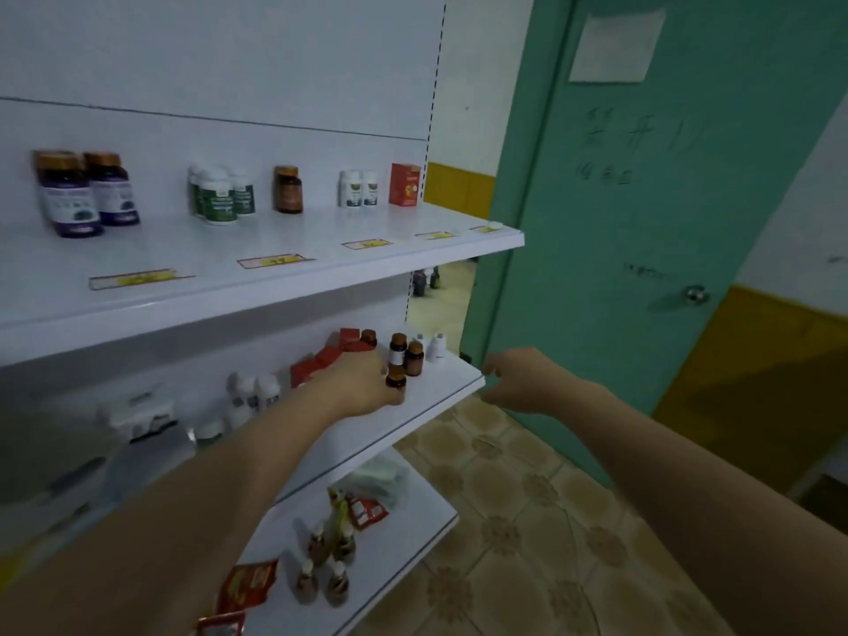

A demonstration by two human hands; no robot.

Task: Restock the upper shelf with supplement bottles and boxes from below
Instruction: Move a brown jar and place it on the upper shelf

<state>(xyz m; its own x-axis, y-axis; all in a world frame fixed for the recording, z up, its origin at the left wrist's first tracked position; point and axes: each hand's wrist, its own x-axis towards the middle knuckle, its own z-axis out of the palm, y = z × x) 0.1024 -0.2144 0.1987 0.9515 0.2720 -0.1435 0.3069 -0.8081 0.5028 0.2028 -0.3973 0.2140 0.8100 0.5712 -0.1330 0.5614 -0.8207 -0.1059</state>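
Below, left grip (362, 383) round an amber bottle (395, 377), red boxes (316, 364) just behind; right grip (518, 383) slack, empty.

Green door (642, 222) beside white shelving (275, 62); patterned tile floor (527, 521).

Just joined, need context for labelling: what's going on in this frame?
A person is restocking shelves. The left hand grips a small amber bottle on the middle shelf, beside more amber bottles and red boxes. The right hand hovers open past the shelf's end, holding nothing. The upper shelf already holds several bottles and a red box.
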